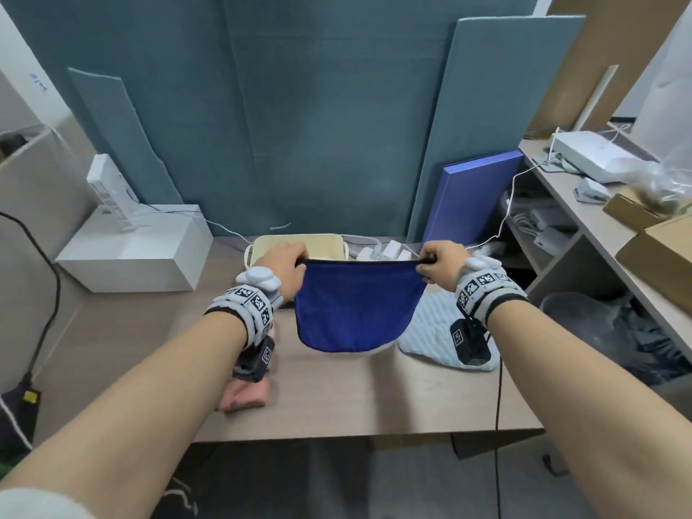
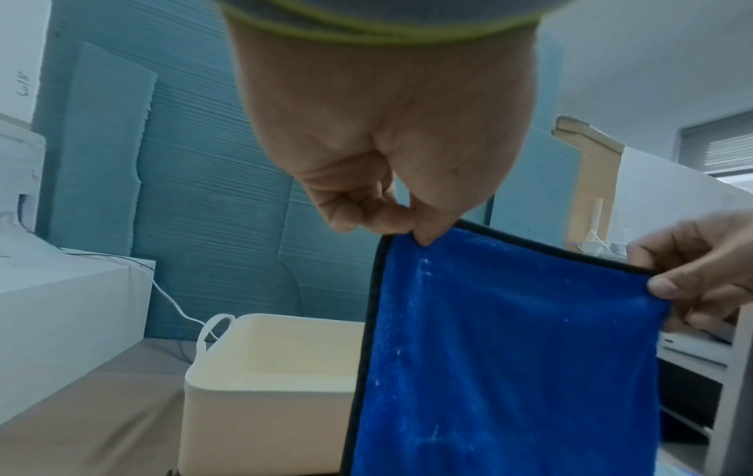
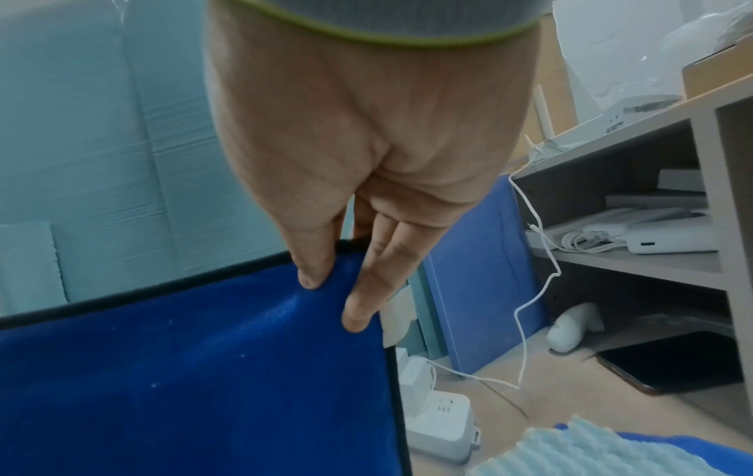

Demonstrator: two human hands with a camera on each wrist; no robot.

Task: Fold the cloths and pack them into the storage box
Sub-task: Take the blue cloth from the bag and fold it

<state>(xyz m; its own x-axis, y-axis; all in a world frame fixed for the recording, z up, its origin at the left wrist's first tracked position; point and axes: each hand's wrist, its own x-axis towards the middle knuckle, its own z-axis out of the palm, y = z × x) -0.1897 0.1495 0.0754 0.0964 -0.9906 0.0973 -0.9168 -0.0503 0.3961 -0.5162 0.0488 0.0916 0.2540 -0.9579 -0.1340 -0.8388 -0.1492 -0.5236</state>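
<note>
A blue cloth (image 1: 355, 305) with a dark hem hangs in the air above the table, stretched between both hands. My left hand (image 1: 288, 267) pinches its top left corner, and my right hand (image 1: 438, 267) pinches the top right corner. In the left wrist view the left hand (image 2: 391, 199) grips the blue cloth (image 2: 509, 354) beside the cream storage box (image 2: 261, 380). In the right wrist view the right hand (image 3: 350, 225) holds the blue cloth (image 3: 195, 370) between thumb and fingers. The storage box (image 1: 269, 243) stands behind the cloth. A pale blue cloth (image 1: 430, 331) lies right, a pink cloth (image 1: 247, 397) left.
A white box (image 1: 134, 252) sits at the left of the table (image 1: 374, 398). A power strip (image 3: 440, 415) and white cable (image 3: 525, 309) lie behind the cloth at the right. Shelves (image 1: 599, 226) with boxes stand at the right. Blue foam panels (image 1: 299, 106) back the table.
</note>
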